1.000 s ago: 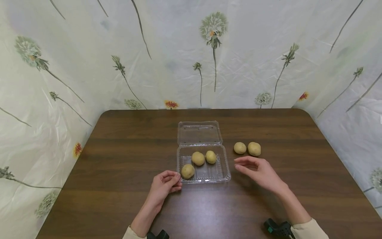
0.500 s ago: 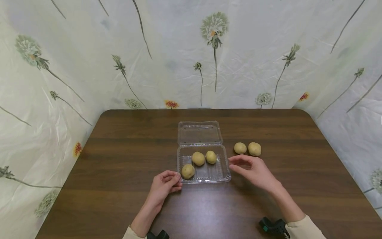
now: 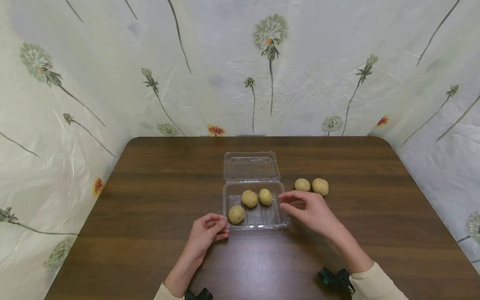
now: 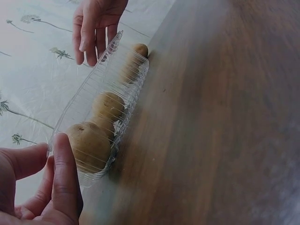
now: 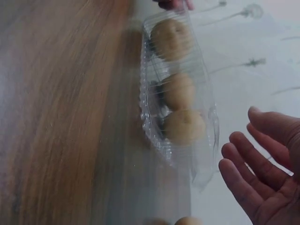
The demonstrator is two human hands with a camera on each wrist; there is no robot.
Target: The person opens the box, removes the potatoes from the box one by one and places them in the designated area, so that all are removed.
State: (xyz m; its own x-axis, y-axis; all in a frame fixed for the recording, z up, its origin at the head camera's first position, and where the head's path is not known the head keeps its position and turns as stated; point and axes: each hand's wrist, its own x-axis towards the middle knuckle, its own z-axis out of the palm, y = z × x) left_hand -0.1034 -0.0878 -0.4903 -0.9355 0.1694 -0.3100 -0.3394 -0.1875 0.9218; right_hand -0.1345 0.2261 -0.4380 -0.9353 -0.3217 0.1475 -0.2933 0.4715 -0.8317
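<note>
left hand (image 3: pixel 204 233) pinches the clear container (image 3: pixel 258 227) by its rim between thumb and fingers, three potatoes (image 3: pixel 249 199) lying inside just beyond them; right hand (image 3: pixel 313 211) hovers at the opposite edge, fingers gently curved, parted from the thumb, two loose potatoes (image 3: pixel 320 187) past its knuckles

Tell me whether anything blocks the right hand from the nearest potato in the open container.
Only the right wall of the container stands between the right hand and the nearest potato; the hand appears above that wall. The lid is folded back, so nothing visible covers the potato from above.
</note>
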